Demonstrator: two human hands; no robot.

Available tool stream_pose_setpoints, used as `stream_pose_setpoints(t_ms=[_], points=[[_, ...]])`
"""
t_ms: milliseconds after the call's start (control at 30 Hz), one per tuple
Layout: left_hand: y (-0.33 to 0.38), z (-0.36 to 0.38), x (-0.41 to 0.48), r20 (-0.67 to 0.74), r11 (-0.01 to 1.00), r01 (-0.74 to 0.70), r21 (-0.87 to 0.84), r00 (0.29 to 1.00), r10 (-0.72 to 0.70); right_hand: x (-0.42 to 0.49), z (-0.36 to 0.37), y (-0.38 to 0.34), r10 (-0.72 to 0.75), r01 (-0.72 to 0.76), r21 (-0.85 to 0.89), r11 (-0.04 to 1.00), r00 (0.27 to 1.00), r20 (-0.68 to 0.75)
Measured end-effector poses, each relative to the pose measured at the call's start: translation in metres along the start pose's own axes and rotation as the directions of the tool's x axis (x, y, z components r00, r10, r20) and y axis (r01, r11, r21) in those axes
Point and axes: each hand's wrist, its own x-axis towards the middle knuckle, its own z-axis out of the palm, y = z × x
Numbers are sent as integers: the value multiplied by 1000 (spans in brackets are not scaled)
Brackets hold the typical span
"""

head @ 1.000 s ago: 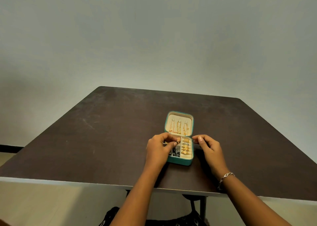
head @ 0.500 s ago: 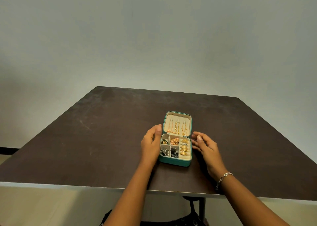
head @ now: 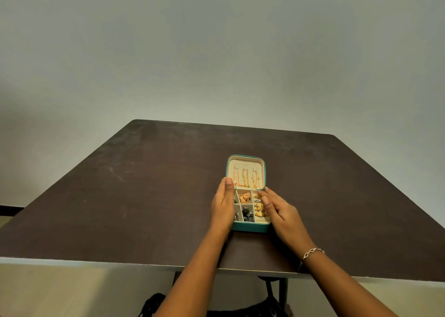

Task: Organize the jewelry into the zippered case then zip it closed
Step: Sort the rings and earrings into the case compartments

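The zippered case [head: 250, 227] is set open on the table [head: 144, 196], near the front edge, with the lid [head: 245, 163] laid back behind the compartmented base. Three chains [head: 245, 178] are hung in the lid, and rings [head: 259, 209] are seated in the base's right column. The left hand [head: 222, 208] is laid along the base's left side, the right hand [head: 281, 215] along its right side.

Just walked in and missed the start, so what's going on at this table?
A person has both hands on a small teal jewelry case on a dark table. The left hand lies flat along the case's left side and the right hand touches its right edge. The lid is open, with gold chains hung inside it; the compartments hold gold and dark pieces. Nothing is zipped yet.
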Motion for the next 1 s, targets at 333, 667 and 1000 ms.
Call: stream_pose_setpoints(t_ms=[333, 667, 1000], points=[[-5, -2, 0, 13, 994, -45, 96, 999, 44, -6, -2, 1, -53, 50, -58, 997, 997, -49], [-5, -3, -1, 6, 994, -38, 98, 999, 38, -13, -5, 0, -149, 141, -106, 984, 986, -80], [4, -5, 2, -35, 1000, 16, -10, 999, -17, -16, -9, 6, -133, 129, -64, 990, 989, -62]])
